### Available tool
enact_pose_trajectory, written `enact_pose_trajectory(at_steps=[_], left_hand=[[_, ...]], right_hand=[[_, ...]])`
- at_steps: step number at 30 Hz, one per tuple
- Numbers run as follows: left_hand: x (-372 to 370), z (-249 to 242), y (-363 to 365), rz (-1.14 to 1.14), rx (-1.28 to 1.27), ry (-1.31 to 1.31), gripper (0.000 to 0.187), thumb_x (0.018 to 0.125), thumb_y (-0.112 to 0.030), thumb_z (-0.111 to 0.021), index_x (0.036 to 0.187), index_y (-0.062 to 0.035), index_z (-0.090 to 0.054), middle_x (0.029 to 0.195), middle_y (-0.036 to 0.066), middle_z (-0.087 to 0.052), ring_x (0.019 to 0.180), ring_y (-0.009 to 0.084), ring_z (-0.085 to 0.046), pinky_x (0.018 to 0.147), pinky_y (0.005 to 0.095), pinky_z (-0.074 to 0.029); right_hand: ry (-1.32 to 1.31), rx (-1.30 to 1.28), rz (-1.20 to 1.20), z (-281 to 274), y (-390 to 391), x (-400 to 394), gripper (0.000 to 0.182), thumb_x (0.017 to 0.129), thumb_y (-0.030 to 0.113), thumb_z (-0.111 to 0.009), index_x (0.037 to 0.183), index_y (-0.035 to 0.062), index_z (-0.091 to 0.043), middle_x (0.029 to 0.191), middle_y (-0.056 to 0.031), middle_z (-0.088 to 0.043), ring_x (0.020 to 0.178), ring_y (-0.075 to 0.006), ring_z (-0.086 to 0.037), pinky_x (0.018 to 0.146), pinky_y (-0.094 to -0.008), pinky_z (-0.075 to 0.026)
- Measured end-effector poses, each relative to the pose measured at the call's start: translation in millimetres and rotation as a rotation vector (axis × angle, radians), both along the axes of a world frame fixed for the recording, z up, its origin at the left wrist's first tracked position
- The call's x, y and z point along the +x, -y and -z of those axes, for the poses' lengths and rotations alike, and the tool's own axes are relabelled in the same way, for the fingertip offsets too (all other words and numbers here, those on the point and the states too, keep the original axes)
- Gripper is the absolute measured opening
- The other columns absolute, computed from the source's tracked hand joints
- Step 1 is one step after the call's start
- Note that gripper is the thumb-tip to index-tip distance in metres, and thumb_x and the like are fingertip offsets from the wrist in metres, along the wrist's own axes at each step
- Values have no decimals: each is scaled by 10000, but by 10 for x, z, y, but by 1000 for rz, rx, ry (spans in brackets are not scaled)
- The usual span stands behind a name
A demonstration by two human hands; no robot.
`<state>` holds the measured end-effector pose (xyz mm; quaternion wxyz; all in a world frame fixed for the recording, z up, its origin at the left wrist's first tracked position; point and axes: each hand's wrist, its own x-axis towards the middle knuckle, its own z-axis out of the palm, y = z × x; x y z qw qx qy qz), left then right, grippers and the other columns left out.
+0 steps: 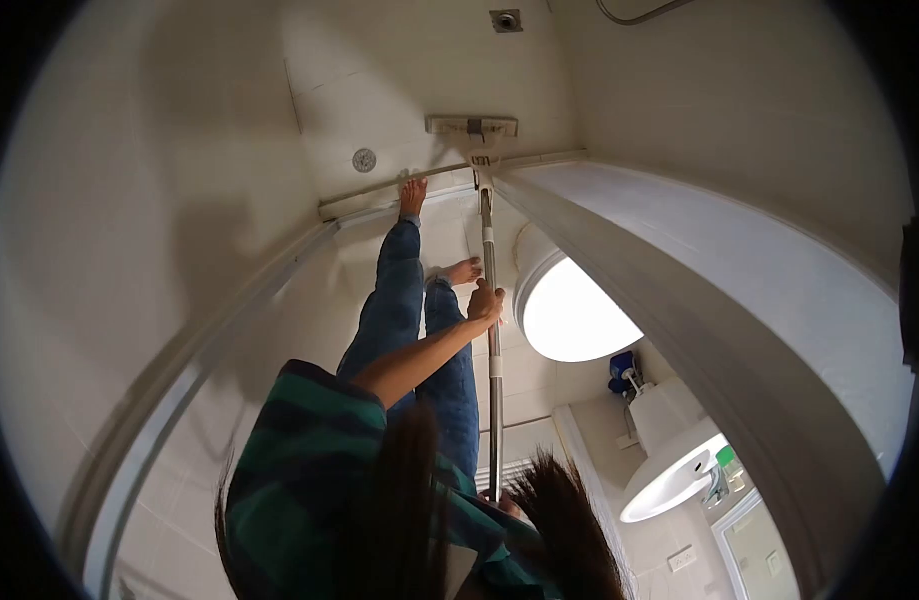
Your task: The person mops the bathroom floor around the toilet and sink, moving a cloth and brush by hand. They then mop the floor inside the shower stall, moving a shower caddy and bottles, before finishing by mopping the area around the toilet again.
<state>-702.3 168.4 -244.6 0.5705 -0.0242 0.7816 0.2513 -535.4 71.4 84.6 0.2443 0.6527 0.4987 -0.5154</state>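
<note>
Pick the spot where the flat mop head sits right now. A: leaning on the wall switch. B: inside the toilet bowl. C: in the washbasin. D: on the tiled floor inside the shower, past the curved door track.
D: the mop head lies flat on the shower floor beyond the door track, between the two drains.

A round white toilet bowl (569, 315) with its white cistern (664, 412) stands beside the curved white shower door frame (679, 310), and a small blue bottle (621, 370) sits between bowl and cistern. A white oval washbasin (669, 485) lies further along, with a small green-capped container (727, 458) just beside it. Set in the pale tiled floor (359, 80) are a round metal drain (364, 160) and a square metal drain (505, 20).
</note>
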Motion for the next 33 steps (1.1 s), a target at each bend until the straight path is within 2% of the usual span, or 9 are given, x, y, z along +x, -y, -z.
enact_pose_trajectory(at_steps=[4, 5, 9, 14, 16, 18, 20, 29, 33], left_hand=[[-618, 475, -514, 122, 68, -271, 351, 826, -274, -487, 938, 44, -389, 685, 215, -595, 581, 324, -617, 456, 412, -506], [-1055, 266, -749, 175, 48, -172, 440, 786, -303, -505, 1023, 53, -401, 843, 243, -593, 777, 380, -598, 652, 465, -492], [-2075, 495, -1486, 208, 85, -233, 367, 789, -268, -473, 991, 34, -416, 787, 215, -607, 786, 341, -607, 695, 456, -477], [-1503, -288, -1140, 392, 121, -256, 539, 793, -295, -472, 1133, 95, -320, 800, 267, -584, 752, 388, -595, 624, 466, -487], [-1171, -624, -729, 223, 116, -80, 376, 779, -222, -516, 1015, 11, -339, 765, 211, -609, 720, 360, -607, 612, 447, -496], [-876, -697, -312, 170, 460, -291, 493, 748, -222, -563, 1074, 36, -297, 753, 279, -573, 699, 419, -580, 615, 479, -482], [-935, -1237, -291, 281, 207, -127, 510, 754, -211, -543, 1112, 34, -275, 735, 265, -579, 676, 403, -586, 571, 453, -492], [-988, -593, -691, 479, 148, -173, 805, 762, -190, -524, 1351, -59, 9, 716, 239, -593, 641, 363, -599, 551, 435, -494], [-1536, -556, -1391, 709, 131, -264, 769, 767, -170, -499, 1360, -67, -21, 732, 201, -607, 655, 347, -607, 576, 428, -491]], right_hand=[[-68, 77, 1, 416, -95, -359, 263, 794, 253, -581, 888, 28, -484, 603, -96, -541, 510, -172, -511, 469, -314, -401], [-102, 127, -9, 612, -165, -553, 267, 793, 265, -586, 862, 22, -498, 604, -103, -547, 514, -179, -521, 473, -321, -406], [-224, 176, 44, 887, -604, -1377, 253, 790, 265, -602, 803, 23, -530, 564, -72, -535, 489, -163, -507, 455, -305, -396], [-160, -13, 243, 216, -615, -1161, 224, 786, 248, -609, 778, 39, -530, 551, -35, -510, 473, -132, -468, 438, -284, -371], [-80, -71, 256, -176, -477, -1017, 226, 785, 254, -609, 772, 42, -530, 548, -32, -506, 471, -128, -465, 435, -281, -366], [-13, -103, 266, -430, -393, -1004, 228, 785, 259, -610, 766, 46, -529, 546, -28, -502, 470, -124, -461, 433, -279, -361], [23, -111, 284, -513, -356, -1077, 231, 784, 264, -610, 760, 49, -529, 543, -25, -498, 468, -120, -457, 431, -276, -357], [10, -130, 451, -386, -153, -1601, 242, 783, 287, -612, 734, 65, -528, 531, -10, -480, 459, -101, -441, 420, -265, -336], [-52, -136, 534, -153, -206, -1975, 248, 782, 298, -613, 723, 72, -527, 526, -4, -472, 456, -93, -433, 415, -260, -327]])
